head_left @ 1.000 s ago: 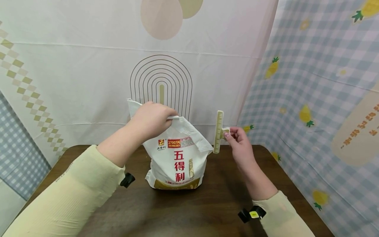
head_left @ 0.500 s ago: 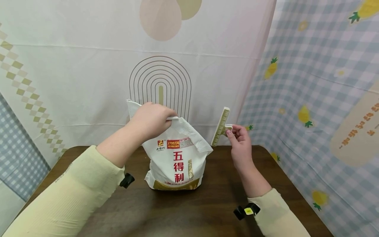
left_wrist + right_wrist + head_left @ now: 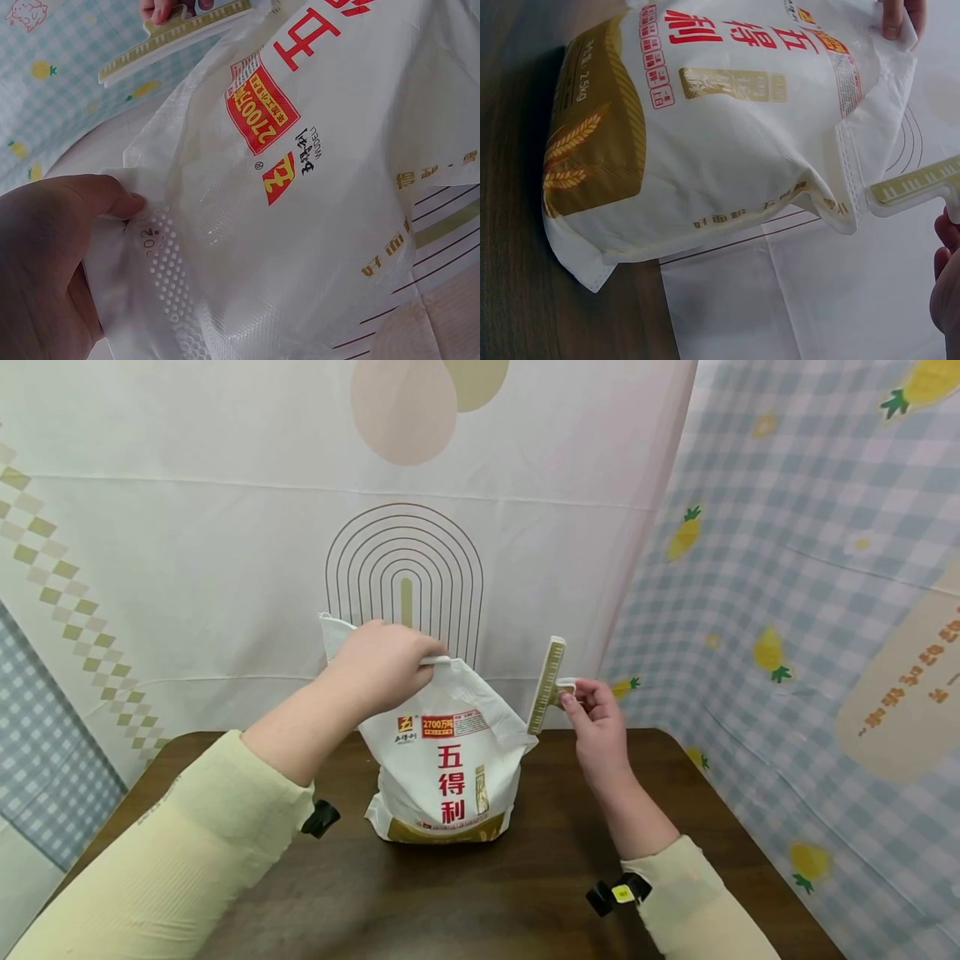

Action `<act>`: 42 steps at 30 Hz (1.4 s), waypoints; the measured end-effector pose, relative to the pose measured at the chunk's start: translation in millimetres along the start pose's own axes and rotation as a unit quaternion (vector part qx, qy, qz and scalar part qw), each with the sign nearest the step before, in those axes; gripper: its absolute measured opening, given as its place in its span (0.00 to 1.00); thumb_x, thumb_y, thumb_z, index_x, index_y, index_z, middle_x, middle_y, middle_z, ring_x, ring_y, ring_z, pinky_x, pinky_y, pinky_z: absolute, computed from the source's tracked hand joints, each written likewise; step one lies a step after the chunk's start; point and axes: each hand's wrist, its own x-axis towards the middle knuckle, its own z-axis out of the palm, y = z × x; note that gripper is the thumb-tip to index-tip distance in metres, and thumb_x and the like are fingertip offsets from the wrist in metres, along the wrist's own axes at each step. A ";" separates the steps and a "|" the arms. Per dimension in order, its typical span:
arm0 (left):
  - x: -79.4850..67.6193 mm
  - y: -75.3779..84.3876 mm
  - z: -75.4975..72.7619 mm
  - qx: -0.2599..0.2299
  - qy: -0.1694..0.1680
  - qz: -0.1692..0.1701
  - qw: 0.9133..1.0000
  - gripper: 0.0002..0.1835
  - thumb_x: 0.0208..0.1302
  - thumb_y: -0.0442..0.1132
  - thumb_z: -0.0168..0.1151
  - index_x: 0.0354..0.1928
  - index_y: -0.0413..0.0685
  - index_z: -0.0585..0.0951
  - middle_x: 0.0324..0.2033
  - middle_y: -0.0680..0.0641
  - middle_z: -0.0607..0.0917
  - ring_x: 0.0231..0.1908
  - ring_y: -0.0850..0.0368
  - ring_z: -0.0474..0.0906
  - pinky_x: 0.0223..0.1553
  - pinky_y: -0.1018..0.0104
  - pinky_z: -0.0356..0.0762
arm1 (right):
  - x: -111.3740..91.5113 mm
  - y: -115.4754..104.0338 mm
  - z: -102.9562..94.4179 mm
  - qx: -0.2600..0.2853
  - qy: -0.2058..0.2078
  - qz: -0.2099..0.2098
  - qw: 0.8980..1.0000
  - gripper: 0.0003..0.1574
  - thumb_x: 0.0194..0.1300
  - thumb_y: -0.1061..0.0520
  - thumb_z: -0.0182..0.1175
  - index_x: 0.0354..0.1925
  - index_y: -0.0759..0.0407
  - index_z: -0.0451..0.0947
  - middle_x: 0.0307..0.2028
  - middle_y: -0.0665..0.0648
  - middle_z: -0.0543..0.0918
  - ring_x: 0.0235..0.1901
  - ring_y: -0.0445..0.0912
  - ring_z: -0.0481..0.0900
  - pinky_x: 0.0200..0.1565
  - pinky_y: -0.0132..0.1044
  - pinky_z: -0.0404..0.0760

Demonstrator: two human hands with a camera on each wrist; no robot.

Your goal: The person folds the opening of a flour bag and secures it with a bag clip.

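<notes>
A white flour bag [image 3: 450, 752] with red lettering and a gold base stands upright on the table. My left hand [image 3: 386, 664] grips its folded top edge, thumb on the near side and fingers behind, as the left wrist view also shows. In my right hand [image 3: 602, 727], thumb and fingers pinch the handle of a long olive and white bag clip [image 3: 547, 685]. The clip leans, its lower end right at the bag's right top corner. In the right wrist view the clip [image 3: 915, 184] lies close beside the sewn corner of the bag [image 3: 727, 135].
The dark wooden table [image 3: 315, 893] has rounded far corners. Behind it hangs a pale printed cloth [image 3: 225, 552], and a blue checked cloth with pineapples [image 3: 795, 568] hangs along the right side. Black camera straps sit at both wrists.
The clip has tilted from upright to leaning, swung slightly right, then come back left to the bag's corner with my right hand. My left hand keeps its grip on the bag.
</notes>
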 end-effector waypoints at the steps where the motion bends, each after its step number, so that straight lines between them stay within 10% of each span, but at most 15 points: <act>1: 0.1 0.2 0.0 -0.001 0.000 0.000 1.000 0.14 0.66 0.37 0.57 0.49 0.56 0.87 0.44 0.53 0.88 0.45 0.54 0.85 0.49 0.50 0.75 | -0.2 0.1 0.7 -0.004 -0.002 -0.004 1.000 0.15 0.70 0.70 0.55 0.52 0.77 0.67 0.37 0.46 0.80 0.40 0.39 0.78 0.46 0.28 0.78; 17: -1.1 0.6 -1.7 -0.007 -0.009 0.004 1.000 0.14 0.67 0.37 0.56 0.49 0.55 0.87 0.44 0.53 0.88 0.44 0.54 0.84 0.51 0.49 0.75 | -5.4 -1.5 11.3 -0.121 -0.037 -0.055 0.990 0.14 0.65 0.70 0.62 0.49 0.72 0.75 0.37 0.56 0.81 0.34 0.42 0.72 0.29 0.26 0.70; 42: -1.3 -0.2 -1.4 -0.002 -0.002 0.003 1.000 0.14 0.67 0.37 0.56 0.49 0.55 0.87 0.44 0.53 0.88 0.44 0.53 0.85 0.49 0.49 0.75 | 0.2 -6.8 12.8 -0.185 -0.056 -0.049 0.980 0.16 0.62 0.64 0.68 0.47 0.68 0.78 0.37 0.57 0.79 0.35 0.45 0.70 0.31 0.28 0.69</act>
